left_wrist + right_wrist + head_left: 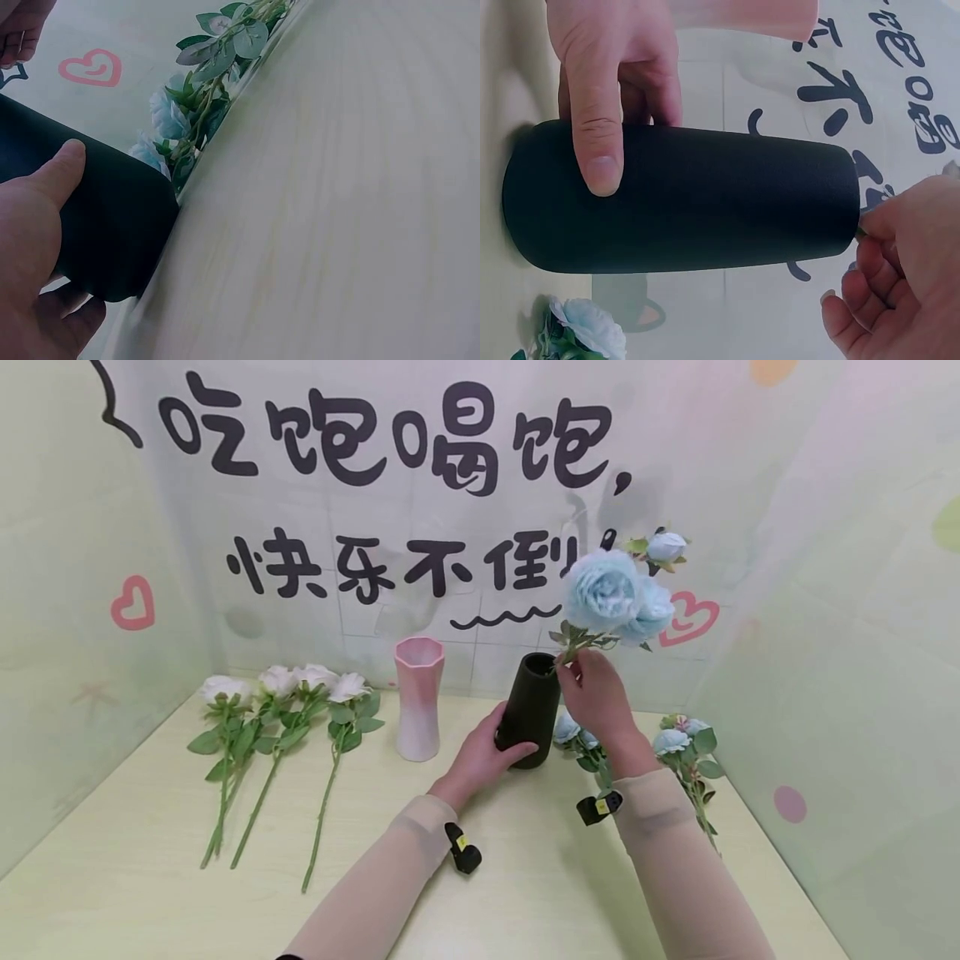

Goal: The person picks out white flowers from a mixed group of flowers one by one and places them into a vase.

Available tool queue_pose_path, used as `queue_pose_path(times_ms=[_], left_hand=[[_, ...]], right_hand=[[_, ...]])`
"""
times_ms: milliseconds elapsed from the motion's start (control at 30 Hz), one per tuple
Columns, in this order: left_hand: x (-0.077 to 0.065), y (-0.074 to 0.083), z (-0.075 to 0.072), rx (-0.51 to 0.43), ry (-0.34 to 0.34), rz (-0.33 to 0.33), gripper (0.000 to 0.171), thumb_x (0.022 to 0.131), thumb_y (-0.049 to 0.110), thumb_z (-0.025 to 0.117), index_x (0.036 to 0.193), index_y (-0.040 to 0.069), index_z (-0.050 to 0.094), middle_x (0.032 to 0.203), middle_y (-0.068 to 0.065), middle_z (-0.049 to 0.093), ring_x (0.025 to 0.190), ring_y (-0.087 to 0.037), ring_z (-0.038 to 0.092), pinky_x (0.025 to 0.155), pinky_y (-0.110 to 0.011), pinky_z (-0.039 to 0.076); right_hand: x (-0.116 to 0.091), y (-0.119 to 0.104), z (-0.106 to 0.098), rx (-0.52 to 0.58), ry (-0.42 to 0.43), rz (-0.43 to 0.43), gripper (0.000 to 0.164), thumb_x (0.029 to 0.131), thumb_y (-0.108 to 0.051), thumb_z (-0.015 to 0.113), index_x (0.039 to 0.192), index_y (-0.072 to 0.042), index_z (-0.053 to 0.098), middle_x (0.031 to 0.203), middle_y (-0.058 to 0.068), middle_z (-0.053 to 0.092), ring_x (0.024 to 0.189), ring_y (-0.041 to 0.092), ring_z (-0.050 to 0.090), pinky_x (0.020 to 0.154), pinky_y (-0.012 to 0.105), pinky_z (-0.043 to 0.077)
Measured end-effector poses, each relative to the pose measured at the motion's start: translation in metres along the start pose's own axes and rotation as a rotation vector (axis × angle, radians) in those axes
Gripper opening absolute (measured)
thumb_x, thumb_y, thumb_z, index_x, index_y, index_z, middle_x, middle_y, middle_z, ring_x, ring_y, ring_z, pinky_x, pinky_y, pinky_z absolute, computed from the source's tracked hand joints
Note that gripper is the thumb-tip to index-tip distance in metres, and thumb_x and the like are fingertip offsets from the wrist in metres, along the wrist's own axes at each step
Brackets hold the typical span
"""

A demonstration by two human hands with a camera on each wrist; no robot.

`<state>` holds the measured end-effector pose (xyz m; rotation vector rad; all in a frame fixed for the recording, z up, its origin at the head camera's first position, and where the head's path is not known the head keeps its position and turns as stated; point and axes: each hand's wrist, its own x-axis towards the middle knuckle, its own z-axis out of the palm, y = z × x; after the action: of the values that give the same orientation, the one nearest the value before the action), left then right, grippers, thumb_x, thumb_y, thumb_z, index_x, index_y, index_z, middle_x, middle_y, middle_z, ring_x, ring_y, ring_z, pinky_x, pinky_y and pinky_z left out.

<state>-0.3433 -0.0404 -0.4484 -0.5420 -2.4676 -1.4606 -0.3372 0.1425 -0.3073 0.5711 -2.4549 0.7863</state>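
Note:
In the head view, my left hand (pixel 480 756) grips a black vase (pixel 529 720) around its lower body, thumb across the near side. The vase leans slightly, its base down at the table in the left wrist view. My right hand (pixel 598 700) pinches the stem of a light blue artificial flower (pixel 604 591) right at the vase's mouth. Two large blooms and a smaller one (pixel 666 545) top this stem. The right wrist view has the right fingertips (pixel 874 217) beside the rim, with the stem mostly hidden behind them.
Left of the black vase stands a pink-and-white vase (pixel 418 702). Several white roses (pixel 348 687) with long green stems lie on the table (pixel 375 843) at the left. More blue flowers (pixel 670 742) lie at the right, partly behind the right arm. A printed backdrop (pixel 390 510) encloses the table.

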Motion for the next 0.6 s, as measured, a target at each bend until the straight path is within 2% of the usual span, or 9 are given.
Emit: queue_pose_path(times_ms=[233, 400, 600], left_hand=[[0.000, 0.001, 0.000, 0.016, 0.010, 0.017, 0.080, 0.086, 0.043, 0.078, 0.150, 0.020, 0.035, 0.137, -0.003, 0.050, 0.121, -0.014, 0.045, 0.104, -0.043, 0.041], [0.000, 0.001, 0.000, 0.014, 0.018, 0.036, 0.079, 0.086, 0.042, 0.078, 0.149, 0.020, 0.037, 0.135, -0.003, 0.051, 0.120, -0.013, 0.045, 0.104, -0.042, 0.041], [0.000, 0.001, 0.000, 0.023, 0.023, 0.042, 0.076, 0.086, 0.042, 0.078, 0.147, 0.020, 0.039, 0.133, -0.003, 0.053, 0.119, -0.013, 0.046, 0.103, -0.041, 0.042]], right_hand=[[0.000, -0.008, -0.004, -0.031, -0.090, 0.073, 0.018, 0.104, -0.022, 0.053, 0.104, -0.006, 0.061, 0.087, 0.008, 0.053, 0.069, 0.023, 0.050, 0.060, 0.038, 0.045], [0.006, -0.012, -0.008, -0.061, -0.140, 0.098, 0.023, 0.104, -0.024, 0.048, 0.090, -0.006, 0.055, 0.082, 0.009, 0.049, 0.066, 0.025, 0.048, 0.058, 0.037, 0.042], [0.014, -0.014, -0.010, -0.103, -0.149, 0.099, 0.028, 0.100, -0.024, 0.047, 0.077, -0.008, 0.049, 0.073, 0.009, 0.045, 0.062, 0.025, 0.044, 0.058, 0.037, 0.037]])
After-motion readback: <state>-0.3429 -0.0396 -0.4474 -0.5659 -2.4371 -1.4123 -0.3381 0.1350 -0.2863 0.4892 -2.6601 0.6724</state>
